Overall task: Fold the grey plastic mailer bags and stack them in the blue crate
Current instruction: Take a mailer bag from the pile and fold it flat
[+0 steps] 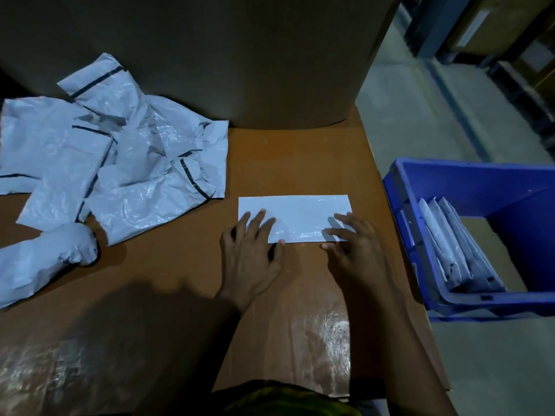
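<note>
Brown table, centre and lower frame, with glossy tape strips near its bottom edge. Large brown box, top centre. Grey floor and shelving, upper right.

both hands, left hand and right hand, press a folded mailer flat on the bench; blue crate holds folded bags.

brown table, grey floor, dim light

Left hand and right hand: bare. Forearms: bare along full visible length. Garment at bottom centre: dark fabric with mottled green and yellow pattern, mostly in shadow; cut and type not discernible.
</note>
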Demonstrator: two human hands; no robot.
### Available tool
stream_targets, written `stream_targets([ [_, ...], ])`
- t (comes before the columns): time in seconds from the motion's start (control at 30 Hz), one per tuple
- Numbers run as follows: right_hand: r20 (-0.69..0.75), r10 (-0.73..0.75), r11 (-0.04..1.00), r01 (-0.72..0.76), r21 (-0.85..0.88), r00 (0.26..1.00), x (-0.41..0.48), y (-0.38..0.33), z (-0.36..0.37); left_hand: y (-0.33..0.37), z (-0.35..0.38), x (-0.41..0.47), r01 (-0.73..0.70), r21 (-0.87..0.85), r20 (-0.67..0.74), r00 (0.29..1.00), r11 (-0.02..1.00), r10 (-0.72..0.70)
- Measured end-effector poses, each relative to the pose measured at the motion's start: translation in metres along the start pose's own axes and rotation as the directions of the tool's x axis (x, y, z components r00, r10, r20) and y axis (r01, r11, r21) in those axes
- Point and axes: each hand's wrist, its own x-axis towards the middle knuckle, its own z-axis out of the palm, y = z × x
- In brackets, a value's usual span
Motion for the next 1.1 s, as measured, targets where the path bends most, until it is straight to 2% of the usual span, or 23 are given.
stream_targets([
  [0.07, -0.075, -0.058, 0.998, 0.056, -0.041, 0.995, -0.002, 0.005, 0.008, -0.003, 0.002, -0.002, -0.075, -0.013, 0.014, 0.997, 0.997, 0.075],
  [0.17, -0.137, -0.174, 0.981, 0.16, -0.108, 0.975, 0.002, 0.001, 0.017, -0.007, 0.005, 0.002, -0.058, -0.102, 0.002, 0.998, 0.993, 0.059],
  [0.23, -0.154, -0.194, 0.975, 0.173, -0.142, 0.969, 0.004, -0.002, 0.018, -0.015, 0.007, 0.005, -0.062, -0.184, -0.02, 0.998, 0.981, 0.059],
  [0.4, -0.229, -0.235, 0.956, 0.182, -0.23, 0.945, 0.013, -0.011, 0.002, -0.025, -0.016, 0.02, -0.159, -0.282, -0.186, 0.976, 0.946, 0.109],
  [0.53, -0.313, -0.279, 0.946, 0.204, -0.251, 0.908, 0.034, -0.026, -0.037, 0.001, -0.07, 0.04, -0.122, -0.447, -0.262, 0.965, 0.886, 0.001],
  [0.6, -0.307, -0.257, 0.962, 0.212, -0.174, 0.916, 0.048, -0.032, -0.059, 0.01, -0.087, 0.052, -0.023, -0.575, -0.204, 0.972, 0.818, -0.116],
  [0.63, -0.258, -0.225, 0.972, 0.197, -0.131, 0.94, 0.057, -0.03, -0.065, 0.011, -0.089, 0.058, 0.028, -0.604, -0.15, 0.978, 0.797, -0.148],
  [0.7, -0.088, -0.104, 0.993, 0.098, -0.072, 0.991, 0.075, -0.022, -0.069, 0.007, -0.078, 0.07, 0.103, -0.595, -0.03, 0.988, 0.797, -0.15],
  [0.77, 0.062, 0.012, 0.994, -0.005, -0.112, 0.998, 0.081, -0.014, -0.061, -0.002, -0.058, 0.076, 0.156, -0.528, 0.079, 0.988, 0.835, -0.134],
  [0.87, 0.023, -0.02, 0.952, 0.026, -0.306, 1.0, 0.065, -0.009, -0.04, -0.008, -0.028, 0.069, 0.092, -0.315, 0.095, 0.993, 0.945, -0.065],
  [0.97, -0.02, -0.033, 0.977, 0.028, -0.211, 0.999, 0.038, -0.014, -0.013, 0.003, -0.008, 0.045, -0.031, -0.223, 0.043, 0.998, 0.974, 0.042],
  [1.1, 0.062, 0.088, 0.974, -0.073, -0.217, 0.994, 0.005, -0.014, 0.022, 0.021, 0.017, 0.02, -0.141, -0.135, 0.123, 0.98, 0.981, 0.158],
])
